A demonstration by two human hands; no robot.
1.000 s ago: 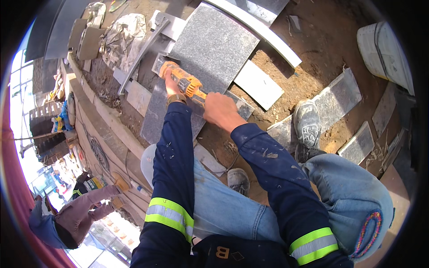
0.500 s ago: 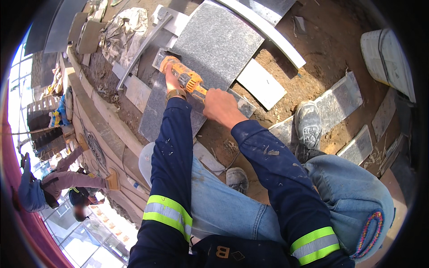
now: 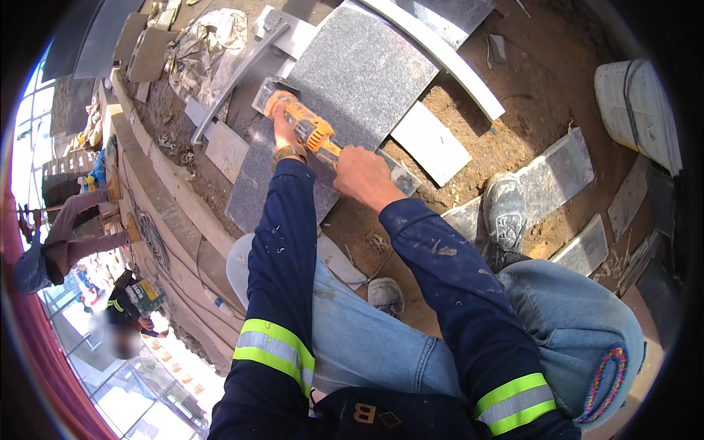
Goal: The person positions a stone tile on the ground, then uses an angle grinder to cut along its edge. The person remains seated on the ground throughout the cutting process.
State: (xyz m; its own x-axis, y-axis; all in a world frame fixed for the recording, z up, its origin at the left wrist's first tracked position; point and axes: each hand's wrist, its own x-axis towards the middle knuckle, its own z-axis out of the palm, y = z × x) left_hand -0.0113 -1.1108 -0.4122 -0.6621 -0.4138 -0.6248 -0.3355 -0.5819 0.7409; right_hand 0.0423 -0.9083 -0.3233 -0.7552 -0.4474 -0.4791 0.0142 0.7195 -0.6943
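Both the left hand (image 3: 284,133), around the body, and the right hand (image 3: 364,175), at the rear, grasp the grinder (image 3: 320,137), its head at the left edge of the slab (image 3: 367,70), where work appears unfinished, any completed portion beneath being hidden.

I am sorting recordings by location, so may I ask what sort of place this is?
Probably an outdoor building site: there is bare soil, with grey slabs laid about, and a power tool.
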